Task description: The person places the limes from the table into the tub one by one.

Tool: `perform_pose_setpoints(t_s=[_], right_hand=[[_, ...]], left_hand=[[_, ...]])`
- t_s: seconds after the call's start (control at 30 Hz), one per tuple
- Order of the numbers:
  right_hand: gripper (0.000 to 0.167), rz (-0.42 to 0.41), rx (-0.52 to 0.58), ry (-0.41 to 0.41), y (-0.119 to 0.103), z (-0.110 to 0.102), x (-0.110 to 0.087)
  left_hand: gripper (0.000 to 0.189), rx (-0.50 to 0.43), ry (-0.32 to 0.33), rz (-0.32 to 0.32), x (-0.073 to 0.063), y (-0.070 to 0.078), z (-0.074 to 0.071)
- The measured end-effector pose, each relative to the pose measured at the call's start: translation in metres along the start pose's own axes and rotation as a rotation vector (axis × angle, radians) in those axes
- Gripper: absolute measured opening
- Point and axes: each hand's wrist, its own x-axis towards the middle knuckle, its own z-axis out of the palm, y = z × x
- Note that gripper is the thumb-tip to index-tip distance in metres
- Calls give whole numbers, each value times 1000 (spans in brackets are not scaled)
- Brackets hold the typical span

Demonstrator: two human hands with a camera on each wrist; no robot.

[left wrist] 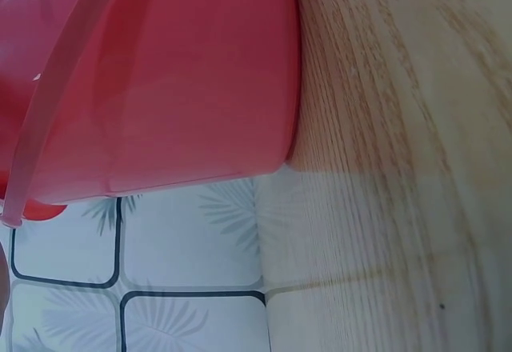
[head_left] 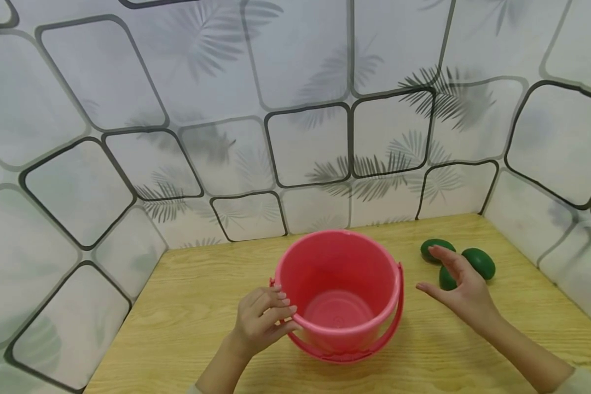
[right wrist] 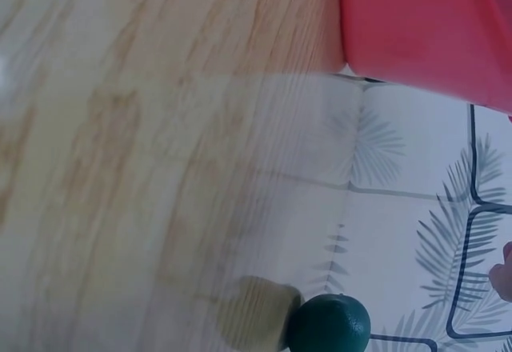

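Observation:
A pink plastic bucket (head_left: pixel 337 260) stands upright on the wooden table, and its inside shows nothing but the bare floor. My left hand (head_left: pixel 262 320) grips the bucket's near left rim, fingers over the edge. The pink handle (head_left: pixel 345 358) hangs down on the near side. To the right, three smooth, dark green egg-shaped things (head_left: pixel 479 263) lie close together. Over them is my right hand (head_left: pixel 465 293), thumb and fingers spread apart with nothing between them; it partly hides one. In the right wrist view one green egg-shaped thing (right wrist: pixel 330 324) shows at the bottom edge.
The light wooden table (head_left: pixel 197 295) reaches back to a wall (head_left: pixel 226 153) covered in grey outlined shapes and leaf prints. Side walls close in at left and right (head_left: pixel 546 219). The bucket stands between the left hand and the green things.

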Motion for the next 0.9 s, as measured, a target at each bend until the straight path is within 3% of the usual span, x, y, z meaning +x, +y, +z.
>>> perform_pose_setpoints(t_s=[0.43,0.9], right_hand=[[70,58,-6,-26,7,-10,8],[68,121,-65,-31,17,-22,8]], left_hand=[[36,3,-11,17,6,-2,-2],[35,4,-13,-4,0,0,-1]])
